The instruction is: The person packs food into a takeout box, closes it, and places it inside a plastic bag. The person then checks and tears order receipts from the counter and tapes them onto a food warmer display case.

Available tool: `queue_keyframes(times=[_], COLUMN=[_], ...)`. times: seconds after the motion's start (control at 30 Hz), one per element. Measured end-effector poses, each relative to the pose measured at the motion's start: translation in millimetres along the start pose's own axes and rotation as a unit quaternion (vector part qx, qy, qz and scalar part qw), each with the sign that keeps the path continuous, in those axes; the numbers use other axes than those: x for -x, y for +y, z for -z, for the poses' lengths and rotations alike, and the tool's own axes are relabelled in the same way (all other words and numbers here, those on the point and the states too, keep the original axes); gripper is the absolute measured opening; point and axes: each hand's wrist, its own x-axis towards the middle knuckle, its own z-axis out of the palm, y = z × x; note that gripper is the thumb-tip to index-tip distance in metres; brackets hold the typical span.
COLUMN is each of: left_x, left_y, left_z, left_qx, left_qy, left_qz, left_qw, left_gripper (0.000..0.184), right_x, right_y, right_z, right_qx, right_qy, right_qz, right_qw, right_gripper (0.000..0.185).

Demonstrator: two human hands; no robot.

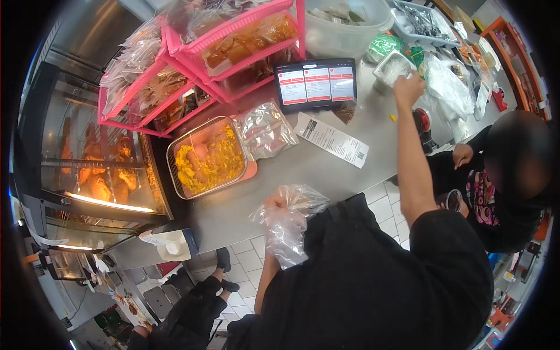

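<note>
A clear plastic glove or bag [289,233] covers my left hand [275,211], which is closed near the counter's front edge; more clear plastic bunches around its fingers. My right arm reaches far across the counter, and my right hand [409,87] is at the edge of a small clear container [394,70] with whitish contents. Its fingertips are too small and hidden to read. Left of my left hand sits a metal basket [236,179] of yellow food [201,175]. A silvery packet [265,131], a printed receipt [332,140] and a tablet [315,84] lie beyond my hands.
Pink racks [233,64] of packets stand at the back left, beside a lit food cabinet [99,163]. White plastic bags [446,87] and a large tub [350,29] are back right. One person [490,181] is at right; another [189,309] is lower left.
</note>
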Motion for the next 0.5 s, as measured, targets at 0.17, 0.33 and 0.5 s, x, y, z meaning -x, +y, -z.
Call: queue_keyframes(times=[0.17, 0.33, 0.5], left_x=[-2, -2, -2], left_y=[-4, -9, -6], left_z=[12, 37, 60], left_qx=[-0.040, -0.054, -0.005], left_qy=[-0.061, -0.113, -0.121], left_qz=[0.002, -0.008, 0.015], left_qw=[0.997, 0.992, 0.993], left_gripper=[0.037, 0.036, 0.035], right_x=[-32, -29, -42], right_y=[26, 22, 31], right_z=[-9, -13, -9], right_qx=[0.060, 0.051, 0.007], right_qy=[-0.246, -0.238, -0.328], right_qz=[-0.019, 0.006, 0.046], right_qw=[0.967, 0.970, 0.943], right_gripper=[0.027, 0.023, 0.025])
